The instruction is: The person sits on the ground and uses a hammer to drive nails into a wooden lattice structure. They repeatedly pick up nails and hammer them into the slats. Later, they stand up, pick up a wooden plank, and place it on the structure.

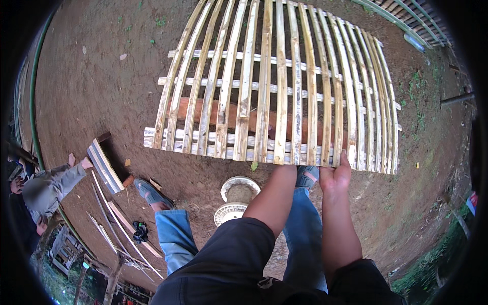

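A large panel of pale bamboo slats [264, 86], lashed over crosswise strips, lies tilted over bare earth in front of me. My right hand [335, 174] grips its near edge, thumb up over a slat near the right corner. My left forearm [277, 188] reaches to the same edge a little to the left; that hand is hidden under the slats. A reddish wooden plank [254, 118] shows through the gaps beneath the panel.
A white spool [235, 199] stands on the dirt by my feet [148, 193]. At the left lie a bundle of bamboo strips [104, 165] and loose long slats [119, 221]. A person in grey [48, 188] sits at the left edge. A green hose [33, 101] curves past.
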Demonstrator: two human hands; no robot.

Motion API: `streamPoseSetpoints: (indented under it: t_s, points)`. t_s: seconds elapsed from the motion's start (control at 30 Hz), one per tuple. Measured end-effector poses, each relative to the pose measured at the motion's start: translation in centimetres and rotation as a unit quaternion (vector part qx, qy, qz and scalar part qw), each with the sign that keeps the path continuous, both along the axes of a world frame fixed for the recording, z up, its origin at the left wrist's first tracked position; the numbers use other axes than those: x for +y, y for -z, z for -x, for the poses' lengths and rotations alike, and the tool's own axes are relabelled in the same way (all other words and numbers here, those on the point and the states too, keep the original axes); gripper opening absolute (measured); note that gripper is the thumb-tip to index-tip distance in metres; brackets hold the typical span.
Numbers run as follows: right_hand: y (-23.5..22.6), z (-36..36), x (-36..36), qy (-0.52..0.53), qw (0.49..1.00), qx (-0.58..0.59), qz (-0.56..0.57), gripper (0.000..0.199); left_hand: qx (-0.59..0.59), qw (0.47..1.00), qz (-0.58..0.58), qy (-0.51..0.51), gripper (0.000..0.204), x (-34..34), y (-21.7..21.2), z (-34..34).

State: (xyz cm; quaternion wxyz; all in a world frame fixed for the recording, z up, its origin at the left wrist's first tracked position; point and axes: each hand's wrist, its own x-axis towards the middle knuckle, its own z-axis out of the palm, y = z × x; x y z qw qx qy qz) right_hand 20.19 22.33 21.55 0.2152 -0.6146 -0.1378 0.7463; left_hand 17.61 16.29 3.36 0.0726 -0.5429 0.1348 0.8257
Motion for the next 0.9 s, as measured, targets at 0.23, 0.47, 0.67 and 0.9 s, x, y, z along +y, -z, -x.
streamPoseSetpoints:
  t_s: [0.23,0.47,0.67,0.9]
  points:
    - [1.2,0.7,-0.6,-0.012,0.998,-0.059,-0.003,0.04,-0.088,0.983,0.103,0.121,0.035,-1.3,3.1,-7.4]
    - [8.7,0.1,3.0,0.025,0.998,-0.023,-0.052,0.039,-0.154,0.953,0.209,0.155,0.04,-9.6,-2.4,-9.2]
    - [15.9,-0.2,2.8,-0.032,0.996,-0.074,-0.049,0.035,-0.044,0.869,0.451,0.198,0.021,-29.0,-0.7,-5.2]
    - [19.0,-2.9,2.2,-0.205,0.969,-0.138,0.014,0.054,0.0,0.739,0.583,0.336,0.029,-39.6,0.2,9.1]
